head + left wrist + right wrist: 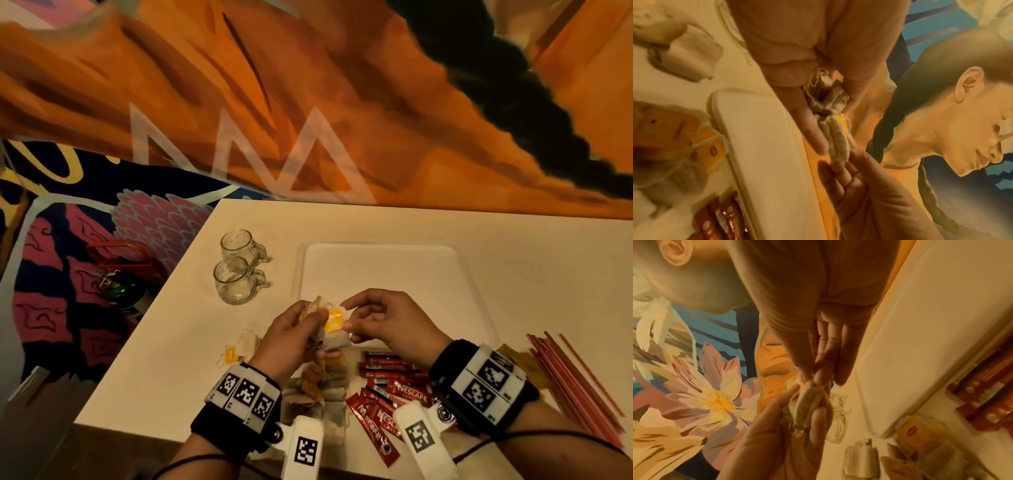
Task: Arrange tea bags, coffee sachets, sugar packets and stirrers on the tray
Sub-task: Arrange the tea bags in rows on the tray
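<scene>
Right now, hands: your left hand (291, 334) is curled round a small bunch of pale paper tea bags (327, 337), held in the air just over the near edge of the white rectangular plastic tray (462, 267); your right hand (387, 322) pinches at the top of that bunch, by a yellow paper tag (334, 322).
Why held so: likely you are squaring the bags and freeing a tag or string so the bunch can go down neatly as one.
Tray: it shows nothing on it in the head view, so the arranging looks barely begun.
Tea bags left over: a loose heap of tea bags (318, 387) lies on the cream table (171, 359) under your wrists, and one stray tea bag (245, 344) sits to the left.
Coffee: red Nescafé coffee sachets (387, 394) are scattered near your right wrist.
Stirrers: thin red stirrers (579, 380) lie bunched at the right, off the tray.
Sugar: yellowish packets beside the stirrers are mostly hidden; you cannot tell what they are.
In the way: two small clear glass mugs (239, 267) stand left of the tray, apart from your path; trailing strings could snag.
</scene>
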A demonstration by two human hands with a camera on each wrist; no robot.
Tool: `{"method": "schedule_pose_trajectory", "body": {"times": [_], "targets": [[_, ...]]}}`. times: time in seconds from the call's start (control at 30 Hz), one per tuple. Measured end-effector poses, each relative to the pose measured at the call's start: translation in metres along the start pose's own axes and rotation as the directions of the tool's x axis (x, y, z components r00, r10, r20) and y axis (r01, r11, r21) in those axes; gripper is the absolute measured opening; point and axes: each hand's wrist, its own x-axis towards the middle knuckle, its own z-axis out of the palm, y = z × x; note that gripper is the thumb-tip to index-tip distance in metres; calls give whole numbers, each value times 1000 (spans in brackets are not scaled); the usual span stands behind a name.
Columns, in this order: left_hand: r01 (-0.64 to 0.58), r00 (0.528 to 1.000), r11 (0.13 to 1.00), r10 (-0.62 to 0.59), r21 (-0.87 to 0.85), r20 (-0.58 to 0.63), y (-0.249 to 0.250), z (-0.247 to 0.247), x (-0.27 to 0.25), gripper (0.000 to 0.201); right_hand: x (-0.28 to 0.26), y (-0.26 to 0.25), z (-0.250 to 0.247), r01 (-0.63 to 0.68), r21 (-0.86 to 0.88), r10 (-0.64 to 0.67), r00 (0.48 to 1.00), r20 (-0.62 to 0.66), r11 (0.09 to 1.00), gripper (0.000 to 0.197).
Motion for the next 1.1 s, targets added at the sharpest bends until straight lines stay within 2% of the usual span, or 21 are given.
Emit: {"method": "schedule_pose_trajectory", "body": {"times": [0.07, 0.13, 0.3, 0.53, 0.73, 0.9, 1.1], "targets": [[-18, 999, 1000, 17, -22, -27, -2, 7, 2, 13, -1, 1, -4, -7, -15, 7, 1000, -25, 1000, 17], [-51, 998, 999, 51, -2, -42, -2, 14, 3, 11, 0, 2, -7, 3, -39, -5, 1000, -31, 999, 19], [-81, 992, 996, 79, -23, -94, -1, 23, 10, 7, 7, 8, -16, 62, -114, -72, 993, -91, 992, 9], [-60, 981, 997, 49, -54, -186, 15, -7, 31, 8, 31, 10, -24, 112, -62, -119, 985, -125, 992, 9], [-8, 987, 1000, 11, 21, -162, 25, -50, 63, 4, 117, 23, -1, -102, 81, 114, 979, -168, 992, 6], [45, 996, 998, -41, 44, -79, 30, -67, 96, 3, 197, 43, 12, -282, 55, 287, 945, -158, 958, 13], [55, 998, 997, -56, 53, 11, 30, -74, 107, 4, 239, 51, 5, -345, -28, 316, 886, -338, 938, 16]]}}
